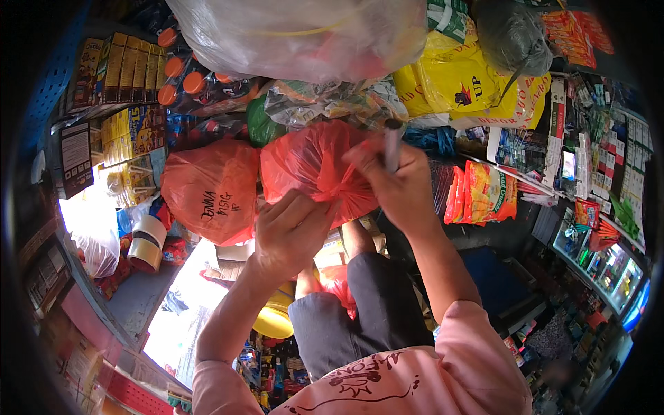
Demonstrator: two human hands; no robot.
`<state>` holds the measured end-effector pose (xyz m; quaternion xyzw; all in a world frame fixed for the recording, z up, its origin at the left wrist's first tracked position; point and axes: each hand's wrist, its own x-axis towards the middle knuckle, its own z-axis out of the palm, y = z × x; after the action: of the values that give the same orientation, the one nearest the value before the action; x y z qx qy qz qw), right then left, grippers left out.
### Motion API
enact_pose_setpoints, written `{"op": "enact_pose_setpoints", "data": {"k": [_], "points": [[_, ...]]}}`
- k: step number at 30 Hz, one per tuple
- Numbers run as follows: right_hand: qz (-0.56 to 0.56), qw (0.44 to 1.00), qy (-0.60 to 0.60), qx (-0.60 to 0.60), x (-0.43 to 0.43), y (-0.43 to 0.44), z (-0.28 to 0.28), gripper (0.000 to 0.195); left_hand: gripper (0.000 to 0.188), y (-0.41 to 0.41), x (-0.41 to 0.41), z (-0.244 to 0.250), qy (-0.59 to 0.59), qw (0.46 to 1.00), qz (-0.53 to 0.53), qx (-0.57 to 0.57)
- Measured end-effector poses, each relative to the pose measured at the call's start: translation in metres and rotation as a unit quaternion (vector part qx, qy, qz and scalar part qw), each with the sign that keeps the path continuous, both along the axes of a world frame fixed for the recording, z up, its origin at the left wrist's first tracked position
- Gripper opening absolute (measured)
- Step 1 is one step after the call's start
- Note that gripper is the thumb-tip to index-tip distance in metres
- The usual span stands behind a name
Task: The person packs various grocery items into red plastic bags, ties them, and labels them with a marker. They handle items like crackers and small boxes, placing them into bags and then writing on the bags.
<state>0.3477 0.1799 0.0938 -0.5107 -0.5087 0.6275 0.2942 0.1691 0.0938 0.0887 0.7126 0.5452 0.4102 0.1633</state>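
In front of me is a filled red plastic bag (311,161), its gathered top twisted into a bunch. My left hand (290,233) pinches the thin plastic beside that bunch. A grey marker pen (392,148) with a dark end stands up from my right hand (397,179), held in its curled fingers. The thumb and forefinger of that hand are at the bag's right side, slightly blurred; whether they grip the plastic is unclear. Touching the bag on its left is a second full red plastic bag (210,189) bearing black handwriting.
A large translucent bag (306,39) bulges at the top, with yellow printed bags (467,83) to its right. Orange-capped bottles (194,83) and boxed drinks (122,67) fill the left shelf. Packing tape rolls (147,244) sit lower left. Orange bread crumb packs (482,192) lie right.
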Motion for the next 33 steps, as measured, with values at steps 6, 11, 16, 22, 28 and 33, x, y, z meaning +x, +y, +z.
{"op": "enact_pose_setpoints", "data": {"k": [6, 11, 16, 22, 28, 33], "points": [[0.101, 0.988, -0.073, 0.09, 0.018, -0.005, 0.004, 0.028, 0.026, -0.031, -0.014, -0.016, -0.069, 0.99, 0.025, -0.119], [0.269, 0.894, -0.257, 0.248, 0.012, -0.014, 0.012, 0.072, 0.032, 0.002, -0.009, -0.019, 0.017, 0.993, -0.031, -0.11], [0.244, 0.875, -0.322, 0.269, 0.003, -0.019, 0.013, 0.068, 0.029, 0.01, -0.006, -0.018, 0.046, 0.988, -0.066, -0.131], [0.291, 0.842, -0.368, 0.268, 0.012, -0.019, 0.004, 0.07, 0.03, 0.012, -0.024, -0.016, 0.089, 0.982, -0.108, -0.123], [0.159, 0.921, -0.197, 0.296, 0.029, -0.014, -0.001, 0.053, 0.06, -0.018, -0.036, -0.034, -0.025, 0.988, 0.01, -0.154], [-0.164, 0.98, -0.086, -0.075, 0.082, -0.041, -0.101, 0.03, 0.115, -0.051, -0.054, -0.09, -0.078, 0.959, 0.085, -0.259]]}}
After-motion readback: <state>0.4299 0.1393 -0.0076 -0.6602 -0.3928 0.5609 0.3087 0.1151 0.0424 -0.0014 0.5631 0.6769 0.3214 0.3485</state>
